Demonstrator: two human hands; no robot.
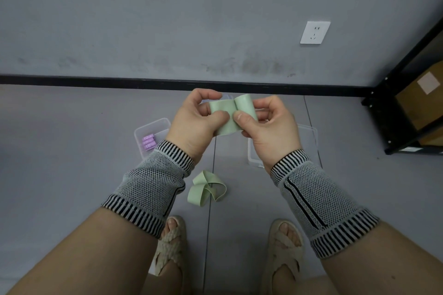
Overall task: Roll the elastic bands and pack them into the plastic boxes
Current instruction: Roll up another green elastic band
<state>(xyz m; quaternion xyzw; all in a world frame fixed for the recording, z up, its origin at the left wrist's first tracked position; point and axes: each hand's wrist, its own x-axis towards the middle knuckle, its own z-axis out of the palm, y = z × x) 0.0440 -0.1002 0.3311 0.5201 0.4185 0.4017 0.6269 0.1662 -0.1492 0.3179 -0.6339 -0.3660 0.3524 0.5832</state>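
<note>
A green band [226, 116] was held in mid-air above the floor [72, 151], part rolled at its right end, the flat tail bending down between the hands. The left hand [196, 122] pinched its left end between thumb and curled fingers; the right hand [268, 129] pinched the roll, thumb on the front. How tight the roll was could not be made out. A second green band [206, 188] lay looped on the floor below. Left of the hands, a clear box [153, 130] held purple rolls [148, 142], partly hidden by the left wrist. Another box [309, 141] lay behind the right hand, mostly covered. Both wrists wore striped knit cuffs [153, 182]; sandalled feet [170, 246] showed beneath.
</note>
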